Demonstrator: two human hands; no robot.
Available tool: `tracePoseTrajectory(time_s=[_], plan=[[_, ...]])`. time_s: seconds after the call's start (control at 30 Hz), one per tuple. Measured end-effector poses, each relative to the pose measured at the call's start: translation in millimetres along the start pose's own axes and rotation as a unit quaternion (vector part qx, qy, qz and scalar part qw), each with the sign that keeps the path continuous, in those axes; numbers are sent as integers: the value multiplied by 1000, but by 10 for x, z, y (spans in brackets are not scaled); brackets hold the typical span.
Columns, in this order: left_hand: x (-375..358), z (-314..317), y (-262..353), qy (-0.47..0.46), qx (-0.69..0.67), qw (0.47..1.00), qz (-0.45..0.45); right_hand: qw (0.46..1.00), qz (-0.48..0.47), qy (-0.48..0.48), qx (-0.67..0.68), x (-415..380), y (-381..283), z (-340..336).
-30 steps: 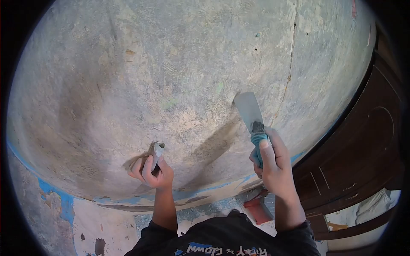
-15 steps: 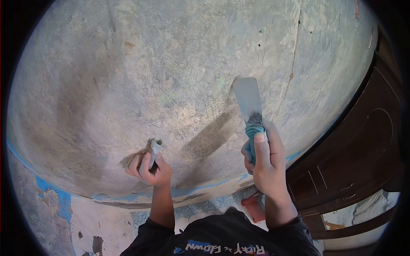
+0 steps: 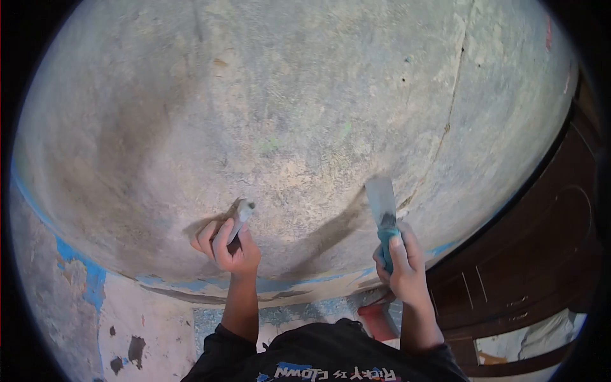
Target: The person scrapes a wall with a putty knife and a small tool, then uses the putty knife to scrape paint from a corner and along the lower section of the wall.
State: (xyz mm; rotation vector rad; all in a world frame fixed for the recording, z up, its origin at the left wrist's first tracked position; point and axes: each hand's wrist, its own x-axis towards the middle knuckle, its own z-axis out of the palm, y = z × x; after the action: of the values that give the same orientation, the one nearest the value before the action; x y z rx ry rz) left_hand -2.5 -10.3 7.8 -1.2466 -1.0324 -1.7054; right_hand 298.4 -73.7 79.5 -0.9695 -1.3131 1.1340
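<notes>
The scraper (image 3: 384, 213) stood upright in the right hand (image 3: 402, 270), its flat metal blade pointing up and away from the knuckles, laid against the wall (image 3: 286, 108). The fingers were wrapped tight round the blue grip, with the thumb pressed along its front just below a dark smear where blade met handle. The blade cast a long shadow down and to the left of that hand.

Well apart from it, the left hand (image 3: 226, 245) was closed in a fist round a small pale tool (image 3: 240, 216), perhaps a rolled piece or short handle; the view was too blurred to tell which. Its tip poked out above the fingers and touched the wall.

Around both hands the wall was grey, rough and patchy, with a thin crack (image 3: 452, 114) running down above and right of the scraper. Below the wrists ran a blue stripe (image 3: 83, 267) over flaking paint. Beneath the right forearm lay a red object (image 3: 375, 318) on the floor. To the right of that hand stood a dark wooden door (image 3: 541, 254). No container showed.
</notes>
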Motion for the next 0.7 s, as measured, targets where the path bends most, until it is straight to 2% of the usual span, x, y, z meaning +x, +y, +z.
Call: tracePoseTrajectory(time_s=[0.07,0.2,0.27,0.37,0.47,0.7], plan=[[232,-40,162,-20,20,999,20,999,42,-19,25,-76,114,-163],[739,130,558,-37,-56,995,73,998,55,28,-1,-114,238,-417],[986,284,738,-55,-74,988,123,999,45,29,-9,-99,237,-623],[1174,613,984,-69,-114,980,145,999,22,45,-21,-24,154,-883],[1182,849,1178,-100,-121,980,124,996,9,84,-29,35,95,-1093],[872,830,1329,-36,-17,992,120,991,-24,130,-4,219,16,-1699]])
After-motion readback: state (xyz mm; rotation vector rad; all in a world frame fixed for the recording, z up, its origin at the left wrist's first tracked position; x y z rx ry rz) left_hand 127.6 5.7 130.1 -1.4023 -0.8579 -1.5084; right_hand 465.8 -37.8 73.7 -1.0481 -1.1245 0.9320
